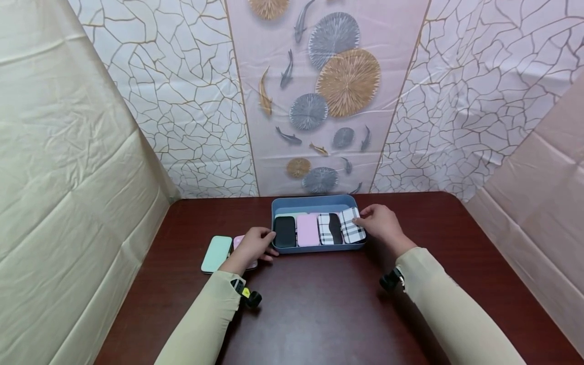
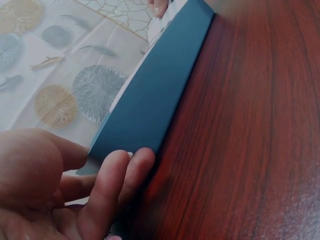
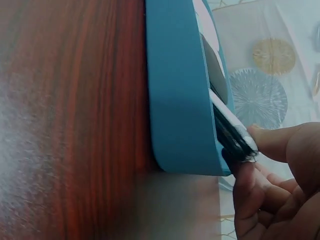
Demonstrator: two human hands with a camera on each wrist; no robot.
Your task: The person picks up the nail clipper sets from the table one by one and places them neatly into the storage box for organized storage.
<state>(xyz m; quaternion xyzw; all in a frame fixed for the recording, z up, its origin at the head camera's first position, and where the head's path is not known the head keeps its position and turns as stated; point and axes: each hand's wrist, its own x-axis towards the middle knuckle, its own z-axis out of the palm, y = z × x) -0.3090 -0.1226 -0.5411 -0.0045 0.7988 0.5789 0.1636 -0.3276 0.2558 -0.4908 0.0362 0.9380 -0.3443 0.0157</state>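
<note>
A shallow blue bin (image 1: 319, 249) stands on the table with a row of small flat wallets inside. My left hand (image 1: 253, 244) grips the bin's left front corner; in the left wrist view its thumb is at the rim and its fingers lie against the outer wall. Between thumb and fingers, my right hand (image 1: 383, 225) pinches a white plaid wallet (image 1: 351, 225), tilted at the bin's right end. The right wrist view shows its dark layered edge (image 3: 232, 137). Beside it sit a plaid wallet with a black wavy band (image 1: 325, 230), a pink one (image 1: 307, 230) and a black one (image 1: 285, 231).
Left of the bin, a mint green wallet (image 1: 216, 253) lies on the dark red wooden table (image 1: 315, 304). A pink one (image 1: 238, 241) next to it is partly hidden by my left hand. Patterned cloth (image 1: 205, 101) hangs behind the table, with plain cloth at both sides.
</note>
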